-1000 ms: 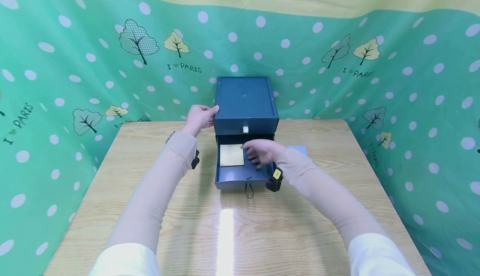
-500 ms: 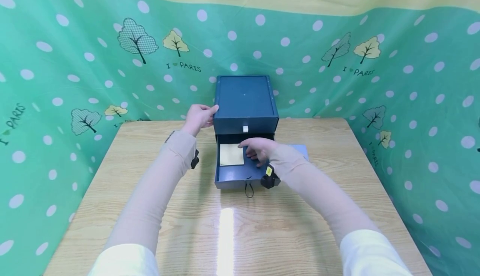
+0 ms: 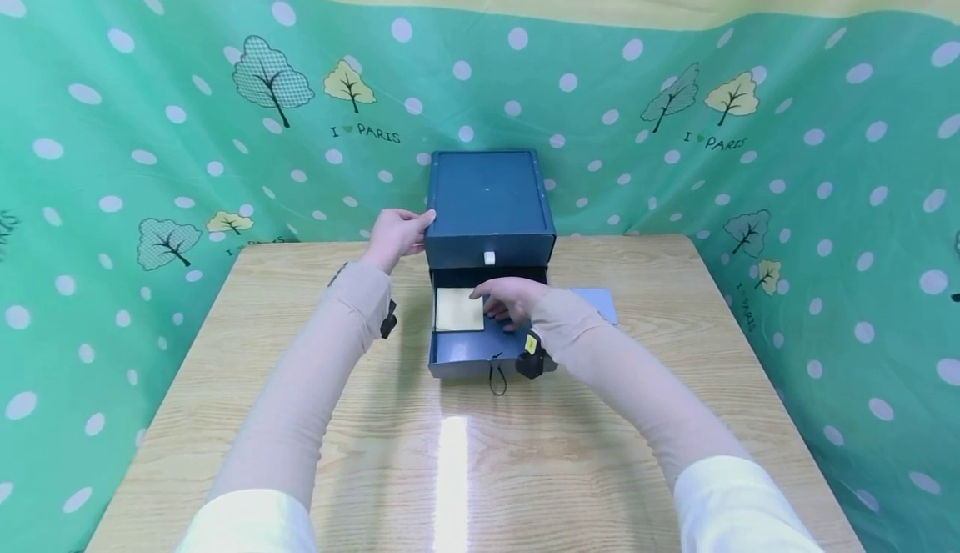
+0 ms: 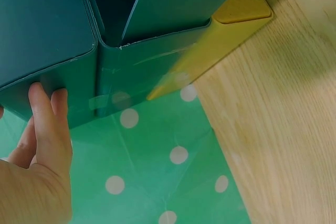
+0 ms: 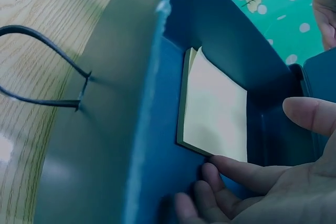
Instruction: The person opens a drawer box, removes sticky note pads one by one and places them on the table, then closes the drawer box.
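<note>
A dark blue two-tier drawer box (image 3: 487, 190) stands at the back of the table, its lower drawer (image 3: 461, 367) pulled out. Inside, at the drawer's left, lies a pale yellow notepad (image 5: 215, 108) with one corner of its top sheet lifted. My right hand (image 3: 516, 296) is in the drawer, palm facing the pad. Its index fingertip is right at the pad's near edge, the thumb held apart and the other fingers loosely bent. My left hand (image 3: 396, 238) rests against the upper tier's left side, its fingertips (image 4: 38, 90) touching the wall.
A light blue flat item (image 3: 600, 303) lies on the table right of the box, partly behind my right forearm. A black cord loop (image 3: 497, 382) hangs from the drawer front, and a white knob (image 3: 490, 258) marks the upper one. Polka-dot curtain (image 3: 487, 77) surrounds the table.
My right hand has moved slightly left across the drawer, its index fingertip now at the notepad. The left hand stays at the box's side.
</note>
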`<state>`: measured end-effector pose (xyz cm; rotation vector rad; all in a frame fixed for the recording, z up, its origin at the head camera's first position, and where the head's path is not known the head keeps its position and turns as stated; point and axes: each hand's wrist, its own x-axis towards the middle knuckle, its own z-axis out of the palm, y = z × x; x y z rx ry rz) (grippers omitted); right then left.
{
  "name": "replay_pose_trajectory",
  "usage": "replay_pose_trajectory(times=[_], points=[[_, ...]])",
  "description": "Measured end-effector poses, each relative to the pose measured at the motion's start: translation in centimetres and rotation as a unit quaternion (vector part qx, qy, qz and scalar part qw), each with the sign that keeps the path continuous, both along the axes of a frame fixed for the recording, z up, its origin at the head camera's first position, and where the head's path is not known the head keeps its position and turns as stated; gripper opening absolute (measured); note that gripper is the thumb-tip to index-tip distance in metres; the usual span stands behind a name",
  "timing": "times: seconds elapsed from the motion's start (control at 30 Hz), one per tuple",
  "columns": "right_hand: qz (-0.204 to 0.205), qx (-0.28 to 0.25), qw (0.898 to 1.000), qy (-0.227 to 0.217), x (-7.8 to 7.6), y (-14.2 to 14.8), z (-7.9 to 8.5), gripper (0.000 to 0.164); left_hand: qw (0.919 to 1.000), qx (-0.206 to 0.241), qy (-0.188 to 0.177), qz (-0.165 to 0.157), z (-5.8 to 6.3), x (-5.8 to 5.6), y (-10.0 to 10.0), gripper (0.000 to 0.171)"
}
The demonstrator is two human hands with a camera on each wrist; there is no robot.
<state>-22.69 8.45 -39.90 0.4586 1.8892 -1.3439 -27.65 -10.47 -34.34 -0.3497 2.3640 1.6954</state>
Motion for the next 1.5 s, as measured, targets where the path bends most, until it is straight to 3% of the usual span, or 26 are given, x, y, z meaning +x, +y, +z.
replay_pose_trajectory(times=[0.53, 0.77, 1.27, 1.5], points=[[-0.017, -0.015, 1.0, 0.019, 0.2, 0.0, -0.2, 0.046, 1.0, -0.002, -0.006, -0.001, 0.2, 0.1, 0.0, 0.053], [-0.005, -0.019, 1.0, 0.015, 0.4, -0.1, -0.6, 0.046, 0.9999, -0.005, -0.011, 0.005, 0.0, 0.2, 0.0, 0.052], [0.017, 0.001, 1.0, 0.01, -0.4, -0.2, -0.6, 0.027, 0.9999, -0.009, -0.009, 0.005, -0.2, 0.1, 0.1, 0.052], [0.05, 0.006, 0.999, 0.012, -1.1, 0.0, -1.2, 0.015, 0.9999, -0.011, -0.005, 0.006, -0.2, 0.1, 0.0, 0.052]])
